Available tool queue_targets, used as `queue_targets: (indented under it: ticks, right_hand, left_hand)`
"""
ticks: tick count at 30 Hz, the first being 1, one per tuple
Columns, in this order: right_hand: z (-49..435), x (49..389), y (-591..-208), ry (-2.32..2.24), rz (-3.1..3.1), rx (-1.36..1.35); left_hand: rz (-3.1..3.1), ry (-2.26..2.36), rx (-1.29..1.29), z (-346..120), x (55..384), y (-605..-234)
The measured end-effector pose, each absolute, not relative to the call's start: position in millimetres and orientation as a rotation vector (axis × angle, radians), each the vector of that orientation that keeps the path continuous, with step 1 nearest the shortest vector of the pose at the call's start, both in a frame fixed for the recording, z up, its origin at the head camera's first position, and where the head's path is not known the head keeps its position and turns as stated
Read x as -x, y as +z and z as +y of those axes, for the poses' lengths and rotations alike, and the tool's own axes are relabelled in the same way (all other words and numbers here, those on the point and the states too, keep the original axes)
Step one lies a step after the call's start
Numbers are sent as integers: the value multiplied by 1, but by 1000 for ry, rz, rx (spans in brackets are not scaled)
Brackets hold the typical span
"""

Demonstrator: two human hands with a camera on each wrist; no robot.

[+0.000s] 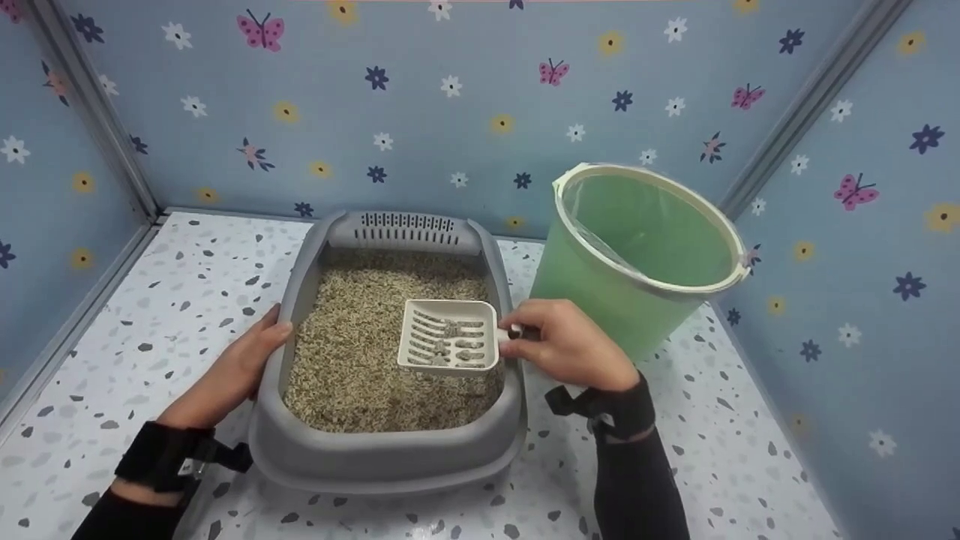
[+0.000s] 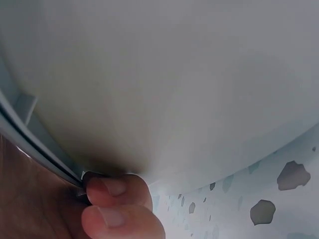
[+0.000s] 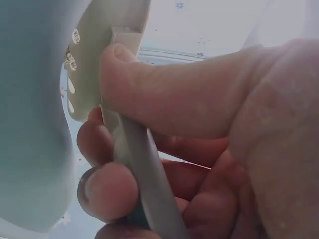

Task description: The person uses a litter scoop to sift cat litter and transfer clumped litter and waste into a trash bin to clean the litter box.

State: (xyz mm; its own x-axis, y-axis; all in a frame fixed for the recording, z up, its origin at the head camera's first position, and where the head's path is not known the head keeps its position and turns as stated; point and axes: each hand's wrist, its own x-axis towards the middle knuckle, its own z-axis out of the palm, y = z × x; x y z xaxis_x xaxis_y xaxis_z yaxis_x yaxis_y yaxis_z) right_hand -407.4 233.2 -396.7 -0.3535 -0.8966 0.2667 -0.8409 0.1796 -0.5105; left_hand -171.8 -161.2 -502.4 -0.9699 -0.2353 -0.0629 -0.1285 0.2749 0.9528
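A grey litter box (image 1: 382, 469) filled with tan granular litter (image 1: 345, 367) stands in the middle of the head view. My left hand (image 1: 236, 367) holds its left wall, thumb over the rim. In the left wrist view, fingers (image 2: 122, 221) curl beneath the rim against the box's outer side. My right hand (image 1: 570, 345) grips the handle of a white slotted litter scoop (image 1: 481, 316), thumb along the handle's top (image 3: 124, 42). The scoop lies level above the right half of the litter, and a few small clumps show among its slots.
A green bin (image 1: 592, 315) with a cream rim and clear plastic liner stands behind my right hand, close to the litter box. Flower-patterned walls (image 1: 420, 112) close off the back and both sides of the speckled tabletop (image 1: 187, 292).
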Motion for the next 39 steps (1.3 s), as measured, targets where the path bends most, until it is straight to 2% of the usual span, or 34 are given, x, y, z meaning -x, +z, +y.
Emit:
queue_targets:
  ticks: [28, 39]
  right_hand:
    - [233, 406, -397, -919, 2349, 1733]
    - [236, 403, -379, -860, 2406, 1717]
  left_hand:
    - [-2427, -1799, -325, -157, 173, -502]
    - [-2490, -1743, -395, -159, 172, -500]
